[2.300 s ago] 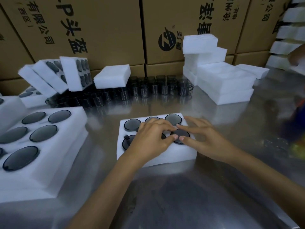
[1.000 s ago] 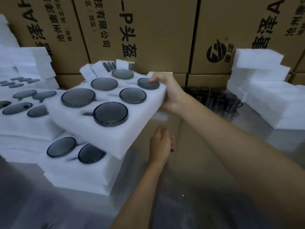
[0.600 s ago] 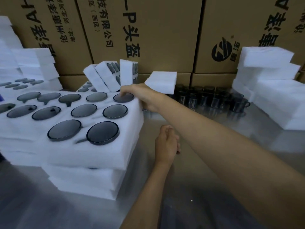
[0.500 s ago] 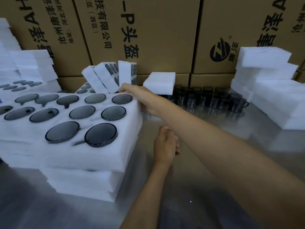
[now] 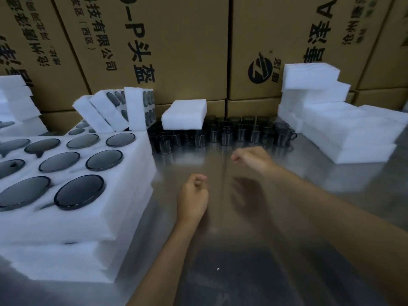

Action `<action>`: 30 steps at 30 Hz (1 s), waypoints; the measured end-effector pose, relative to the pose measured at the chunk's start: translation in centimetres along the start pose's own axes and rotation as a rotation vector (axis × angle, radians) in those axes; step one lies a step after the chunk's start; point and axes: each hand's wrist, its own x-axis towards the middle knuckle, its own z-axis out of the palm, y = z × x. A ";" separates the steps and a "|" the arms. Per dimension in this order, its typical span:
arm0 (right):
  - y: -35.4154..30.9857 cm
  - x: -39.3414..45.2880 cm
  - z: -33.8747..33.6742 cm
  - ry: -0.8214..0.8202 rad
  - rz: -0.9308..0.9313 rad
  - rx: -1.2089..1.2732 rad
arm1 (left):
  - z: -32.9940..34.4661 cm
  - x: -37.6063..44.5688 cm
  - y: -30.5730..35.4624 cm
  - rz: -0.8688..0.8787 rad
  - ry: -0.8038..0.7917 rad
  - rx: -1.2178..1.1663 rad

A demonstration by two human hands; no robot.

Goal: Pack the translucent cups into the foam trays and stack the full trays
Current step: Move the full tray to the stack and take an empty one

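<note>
A stack of full white foam trays [image 5: 125, 195] stands at the left of the steel table. Dark translucent cups [image 5: 79, 193] fill the holes of its top tray. More loose cups [image 5: 227, 133] stand in rows at the back of the table. My left hand [image 5: 193, 195] hovers over the table just right of the stack, its fingers curled in, holding nothing. My right hand [image 5: 254, 159] is farther back, near the loose cups, a little blurred, its fingers loosely bent and holding nothing.
One foam tray [image 5: 185, 114] lies on top of the loose cups. Foam trays [image 5: 344, 133] are piled at the right. Filled trays [image 5: 101, 113] lean on edge behind the left stack. Cardboard boxes [image 5: 176, 40] wall off the back. The table [image 5: 242, 261] reflects my arms.
My right hand set the full tray on the left stack, let go and pulled back to the right toward the loose cups. My left hand stayed curled over the table.
</note>
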 end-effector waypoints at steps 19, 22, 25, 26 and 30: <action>-4.9 10.5 -20.5 0.367 -0.338 -1.026 | 12.4 8.0 4.3 0.389 -0.235 0.914; -4.7 13.1 -22.2 0.379 -0.220 -1.051 | 13.0 8.9 4.2 0.389 -0.222 0.903; -3.7 15.0 -22.9 0.362 -0.091 -1.070 | 13.3 9.4 4.0 0.391 -0.214 0.890; -3.3 15.4 -23.0 0.355 -0.066 -1.084 | 13.3 9.4 3.9 0.394 -0.210 0.891; -1.9 16.5 -23.0 0.425 -0.096 -1.189 | 13.5 9.5 3.8 0.409 -0.195 0.904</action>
